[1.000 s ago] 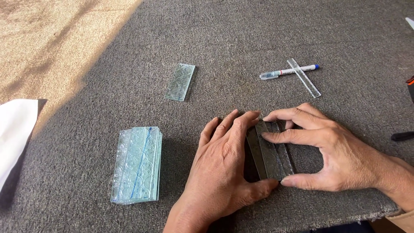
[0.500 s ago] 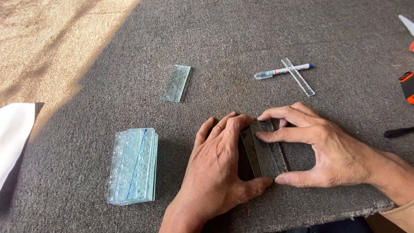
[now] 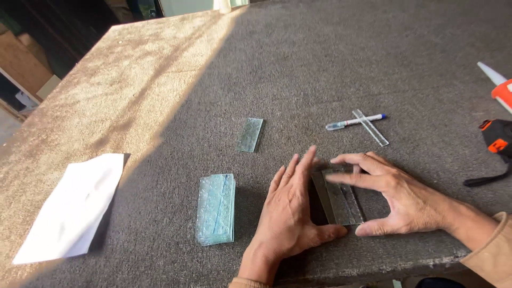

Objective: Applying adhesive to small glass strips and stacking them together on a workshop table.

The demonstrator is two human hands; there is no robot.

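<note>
Both hands on the small stack of glass strips [image 3: 337, 198] at the table's [image 3: 320, 58] near edge — left hand [image 3: 288, 218] flat against its 9 o'clock side, right hand [image 3: 397, 200] pinching from 3 o'clock. Squaring-up step, I'd say; next calls for gentle, even pressure. The bigger glass pile [image 3: 216, 208] sits at 9 o'clock, untouched.

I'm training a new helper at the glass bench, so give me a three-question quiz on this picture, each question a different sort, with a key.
1. True or false: both hands touch the dark glass strips.
2. What lies across the pen? A) a clear strip B) a sheet of paper C) a glove
3. Which is nearer the left hand: the stack of glass pieces or the single glass piece?

Key: 1 true; 2 A; 3 the stack.
</note>
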